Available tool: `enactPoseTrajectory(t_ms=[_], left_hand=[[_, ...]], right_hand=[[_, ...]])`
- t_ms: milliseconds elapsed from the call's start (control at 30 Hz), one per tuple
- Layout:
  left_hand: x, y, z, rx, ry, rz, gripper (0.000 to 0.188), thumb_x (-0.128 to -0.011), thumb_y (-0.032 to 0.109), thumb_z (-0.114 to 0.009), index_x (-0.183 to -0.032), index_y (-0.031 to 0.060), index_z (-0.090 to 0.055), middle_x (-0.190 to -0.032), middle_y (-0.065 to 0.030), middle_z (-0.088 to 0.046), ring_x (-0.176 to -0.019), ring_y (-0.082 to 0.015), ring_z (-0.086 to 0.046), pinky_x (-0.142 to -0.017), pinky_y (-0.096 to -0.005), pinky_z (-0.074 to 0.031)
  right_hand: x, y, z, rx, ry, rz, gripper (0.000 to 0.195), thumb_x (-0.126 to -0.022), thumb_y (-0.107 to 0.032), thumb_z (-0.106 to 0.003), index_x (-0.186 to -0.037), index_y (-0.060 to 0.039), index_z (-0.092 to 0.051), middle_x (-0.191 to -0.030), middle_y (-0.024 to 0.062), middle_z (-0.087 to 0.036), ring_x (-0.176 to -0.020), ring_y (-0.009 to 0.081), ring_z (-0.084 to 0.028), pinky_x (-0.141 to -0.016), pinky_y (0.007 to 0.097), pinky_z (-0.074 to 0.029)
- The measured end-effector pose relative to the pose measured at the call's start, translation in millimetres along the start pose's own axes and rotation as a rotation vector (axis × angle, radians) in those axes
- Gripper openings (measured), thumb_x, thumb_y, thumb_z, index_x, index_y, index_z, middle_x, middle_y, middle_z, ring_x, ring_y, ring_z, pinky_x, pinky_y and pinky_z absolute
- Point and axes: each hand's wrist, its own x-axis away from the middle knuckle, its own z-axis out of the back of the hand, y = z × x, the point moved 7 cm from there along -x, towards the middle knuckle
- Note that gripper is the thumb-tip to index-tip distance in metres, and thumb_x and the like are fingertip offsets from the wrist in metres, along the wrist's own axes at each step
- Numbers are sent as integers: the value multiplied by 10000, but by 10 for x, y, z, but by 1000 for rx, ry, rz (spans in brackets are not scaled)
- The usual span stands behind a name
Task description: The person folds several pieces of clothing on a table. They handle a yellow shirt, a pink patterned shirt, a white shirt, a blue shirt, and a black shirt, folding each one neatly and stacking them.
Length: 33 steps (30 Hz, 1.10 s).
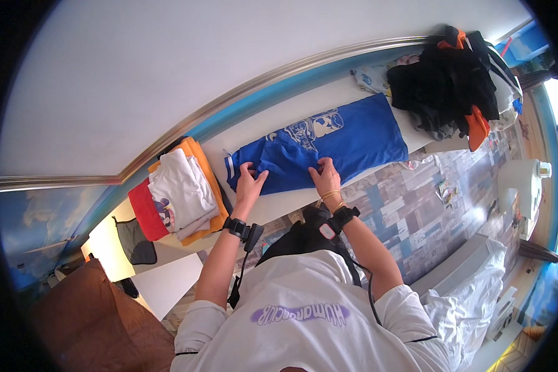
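A blue garment (pixel 362 132) with a white printed design lies folded lengthwise on a long white surface in front of me. My left hand (pixel 250 186) touches its left part, near a white-trimmed end, with thumb and fingers spread on the cloth. My right hand (pixel 326 177) rests at the near edge around the middle, its fingertips on the fabric. Between the two hands a loose, wrinkled flap of blue cloth lies over the rest. Whether either hand pinches the cloth cannot be made out.
Left of the garment is a stack of folded clothes with a white shirt (pixel 181 186) and red cloth (pixel 146 211). A heap of black clothing (pixel 446 83) lies at the far right. A wall (pixel 190 69) rises behind. A brown cover (pixel 88 321) is at lower left.
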Motion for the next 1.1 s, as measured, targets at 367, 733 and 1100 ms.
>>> enactPoseTrajectory(t_ms=[367,733,1100], left_hand=[[395,-380,-159,16,-435,134,633,-769,504,-582,-1087,-40,-515,-1036,-205,-582,-945,-288,-571,-805,-348,-440],[312,61,-52,57,37,-258,331,-841,252,-566,-1038,-7,-510,-917,-187,-584,-832,-308,-571,-728,-348,-447],[303,-16,-196,107,-58,-107,414,-829,233,-591,-1141,34,-404,-998,-217,-574,-920,-346,-574,-783,-387,-446]], right_hand=[[188,110,25,-172,-13,-69,409,-755,-193,-667,-1058,-39,-441,-756,139,-552,-674,263,-556,-613,332,-458],[157,67,67,-52,34,-7,239,-801,-234,-589,-896,-14,-576,-848,174,-551,-780,359,-535,-689,385,-442],[45,151,6,-94,17,-175,241,-798,-229,-587,-907,-15,-573,-910,180,-564,-819,357,-540,-714,367,-448]])
